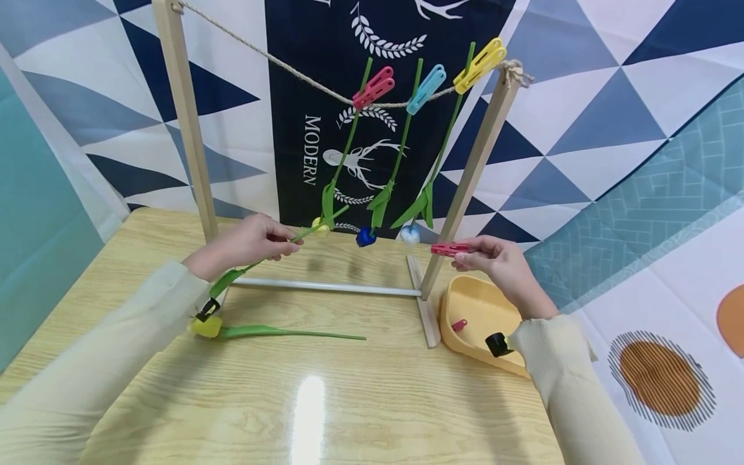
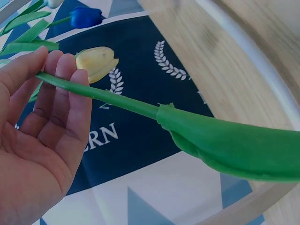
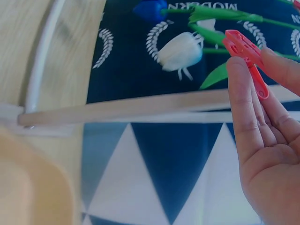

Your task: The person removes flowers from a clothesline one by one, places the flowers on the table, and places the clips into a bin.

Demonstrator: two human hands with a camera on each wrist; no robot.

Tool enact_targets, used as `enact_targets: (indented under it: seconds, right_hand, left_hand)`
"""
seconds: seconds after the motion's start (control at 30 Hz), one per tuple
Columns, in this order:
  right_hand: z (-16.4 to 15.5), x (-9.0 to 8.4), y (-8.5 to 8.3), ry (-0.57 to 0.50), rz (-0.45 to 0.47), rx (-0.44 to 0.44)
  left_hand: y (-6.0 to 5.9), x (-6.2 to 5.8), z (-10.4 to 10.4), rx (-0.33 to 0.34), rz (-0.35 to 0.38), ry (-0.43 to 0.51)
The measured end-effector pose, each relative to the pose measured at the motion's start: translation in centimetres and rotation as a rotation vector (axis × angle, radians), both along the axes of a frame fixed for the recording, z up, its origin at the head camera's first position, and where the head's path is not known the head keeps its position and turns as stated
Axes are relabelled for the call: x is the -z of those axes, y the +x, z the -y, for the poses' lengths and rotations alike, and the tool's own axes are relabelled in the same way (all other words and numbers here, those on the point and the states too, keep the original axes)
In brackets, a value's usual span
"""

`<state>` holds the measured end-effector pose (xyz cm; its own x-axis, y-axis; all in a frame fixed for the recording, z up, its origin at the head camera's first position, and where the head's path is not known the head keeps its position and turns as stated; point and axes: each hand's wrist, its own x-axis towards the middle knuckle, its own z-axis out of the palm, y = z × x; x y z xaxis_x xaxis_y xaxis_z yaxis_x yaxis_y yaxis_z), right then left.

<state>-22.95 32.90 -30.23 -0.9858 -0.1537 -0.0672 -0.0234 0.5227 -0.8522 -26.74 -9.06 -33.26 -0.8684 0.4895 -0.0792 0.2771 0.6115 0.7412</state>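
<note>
My left hand [image 1: 256, 242] pinches the bare stem of an artificial tulip [image 2: 126, 102] between thumb and fingers. The stem slants down past my wrist to a broad green leaf; its bloom is hidden behind my sleeve. Between the thumb and fingers of my right hand [image 1: 496, 265] is a red clothespin [image 3: 244, 49], beside the right post. Three tulips hang head down from a rope [image 1: 279, 62]: a yellow one [image 1: 321, 225] under a red clothespin [image 1: 374, 88], a blue one [image 1: 365, 237] under a light-blue clothespin [image 1: 427, 89], and a white-and-blue one [image 1: 410, 234] under a yellow clothespin [image 1: 480, 66].
Two wooden posts [image 1: 186, 116] carry the rope, joined low down by a white bar [image 1: 325, 286]. Another yellow tulip [image 1: 206, 327] lies on the table [image 1: 250, 400]. A yellow bin [image 1: 450, 316] at the right contains a small red clothespin [image 1: 460, 325]. Patterned cloth hangs behind.
</note>
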Motion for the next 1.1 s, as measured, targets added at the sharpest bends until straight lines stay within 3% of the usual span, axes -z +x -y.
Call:
enact_targets:
  seconds: [0.13, 0.4, 0.7, 1.1]
  right_hand:
    - [-1.1, 1.1, 0.3, 0.003, 0.015, -0.002]
    - [-3.2, 3.4, 0.6, -0.031, 0.059, -0.003]
    - [-5.2, 6.0, 0.7, 0.013, 0.165, 0.037]
    - [-7.3, 9.7, 1.0, -0.072, 0.238, 0.063]
  left_hand:
    - [-0.1, 0.8, -0.4, 0.054, -0.017, -0.025]
    - [0.1, 2.3, -1.1, 0.068, 0.048, -0.046]
    - [0.2, 4.3, -2.3, 0.132, 0.004, -0.078]
    - [0.5, 7.7, -4.2, 0.183, 0.091, -0.042]
